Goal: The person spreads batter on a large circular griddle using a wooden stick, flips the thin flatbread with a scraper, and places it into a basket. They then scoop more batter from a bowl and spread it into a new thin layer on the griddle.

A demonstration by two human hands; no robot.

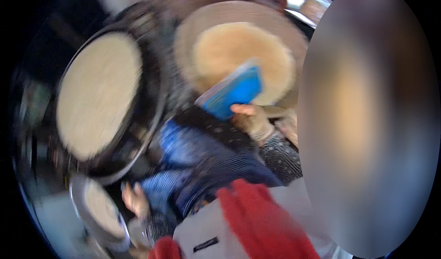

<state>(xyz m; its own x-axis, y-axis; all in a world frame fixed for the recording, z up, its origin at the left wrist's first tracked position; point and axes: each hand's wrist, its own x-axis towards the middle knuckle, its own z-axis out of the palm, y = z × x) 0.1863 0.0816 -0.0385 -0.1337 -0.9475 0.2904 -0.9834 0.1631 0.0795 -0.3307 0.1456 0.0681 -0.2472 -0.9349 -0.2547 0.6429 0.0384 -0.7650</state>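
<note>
My right hand (253, 121) grips a flat blue object (236, 91) with a pale edge, perhaps a scraper. It is held over the near side of a round, thin sheet of dough or flatbread (237, 48) on a round, light brown board (186, 41). My left hand (136, 198) is low at the left, beside my jeans, its fingers apart and nothing visible in it. To its upper left, a large pale round sheet (100, 97) lies on a dark round pan or griddle. Motion blur hides fine detail.
Below the dark pan stands a metal-rimmed bowl (125, 236) with pale contents (103, 207). Part of another hand (289, 126) shows beside my right wrist, at the edge of a blurred-out oval covering the right side. Small bright items (306, 4) lie at the top right.
</note>
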